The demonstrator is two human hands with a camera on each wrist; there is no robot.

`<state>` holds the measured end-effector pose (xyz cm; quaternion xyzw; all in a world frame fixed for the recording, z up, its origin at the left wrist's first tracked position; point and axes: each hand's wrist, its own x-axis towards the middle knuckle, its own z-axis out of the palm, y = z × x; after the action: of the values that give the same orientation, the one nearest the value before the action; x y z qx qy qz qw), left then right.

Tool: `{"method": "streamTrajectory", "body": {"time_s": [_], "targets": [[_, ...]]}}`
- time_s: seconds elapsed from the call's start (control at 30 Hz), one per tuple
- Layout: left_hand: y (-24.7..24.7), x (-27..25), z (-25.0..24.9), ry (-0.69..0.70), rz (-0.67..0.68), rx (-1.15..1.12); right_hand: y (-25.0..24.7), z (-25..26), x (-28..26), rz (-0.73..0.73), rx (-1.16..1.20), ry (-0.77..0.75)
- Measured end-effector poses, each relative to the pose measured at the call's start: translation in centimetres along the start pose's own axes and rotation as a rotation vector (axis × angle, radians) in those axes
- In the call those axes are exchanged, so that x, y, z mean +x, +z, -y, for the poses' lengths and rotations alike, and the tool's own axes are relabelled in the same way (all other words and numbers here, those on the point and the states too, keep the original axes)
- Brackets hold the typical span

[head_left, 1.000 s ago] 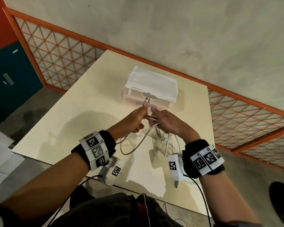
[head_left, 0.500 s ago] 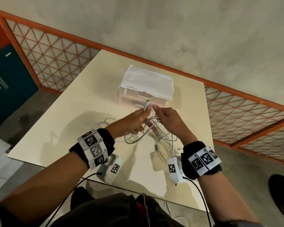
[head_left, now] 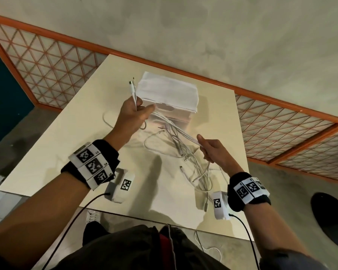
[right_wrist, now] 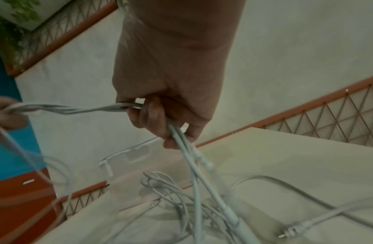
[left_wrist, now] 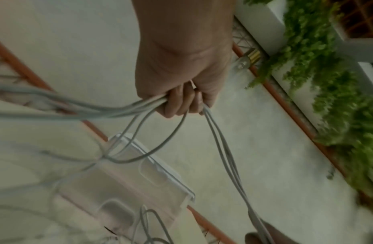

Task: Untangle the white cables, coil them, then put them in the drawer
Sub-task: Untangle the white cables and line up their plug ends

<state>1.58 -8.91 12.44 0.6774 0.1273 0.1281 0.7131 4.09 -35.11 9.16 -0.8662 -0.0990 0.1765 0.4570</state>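
My left hand point(head_left: 134, 114) and right hand point(head_left: 213, 151) both clamp the white cables point(head_left: 176, 127), stretched between them above the table point(head_left: 66, 133); the rest lies tangled near its right edge, before the drawer unit point(head_left: 168, 94) at the far edge

No readable words, brand names or numbers are found in any of the views. Only black-and-white square code markers point(head_left: 90, 165) are seen, in the head view: three are printed on the white band around the left wrist at centre left of the frame, and more on the band point(head_left: 249, 188) around the right wrist at lower right. One such marker point(head_left: 126, 184) is borne by each white camera housing under the wrists. Tiny characters beside the left band's markers are too small to be read. Nothing legible is shown in the wrist views.
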Motion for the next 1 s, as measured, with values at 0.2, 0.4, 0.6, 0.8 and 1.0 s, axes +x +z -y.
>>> {"method": "streamTrajectory", "body": {"time_s": [0.2, 0.4, 0.6, 0.8, 1.0], "targets": [[0.0, -0.5, 0.5, 0.040, 0.034, 0.127, -0.6, -0.8, -1.1, -0.161, -0.217, -0.040], [-1.0, -1.0, 1.8, -0.063, 0.160, 0.301, -1.5, -2.9, -2.8, -0.088, -0.244, 0.120], [-1.0, -3.4, 5.1, -0.203, 0.572, 0.806, 2.3, -6.8, -5.1, 0.440, -0.524, 0.298], [0.2, -5.1, 6.8, -0.214, 0.657, 0.998, 4.0, -7.3, -4.4, 0.402, -0.646, 0.182], [0.4, -5.4, 7.3, -0.232, 0.689, 1.016, 5.9, -8.2, -3.0, 0.154, -0.670, 0.077]]}}
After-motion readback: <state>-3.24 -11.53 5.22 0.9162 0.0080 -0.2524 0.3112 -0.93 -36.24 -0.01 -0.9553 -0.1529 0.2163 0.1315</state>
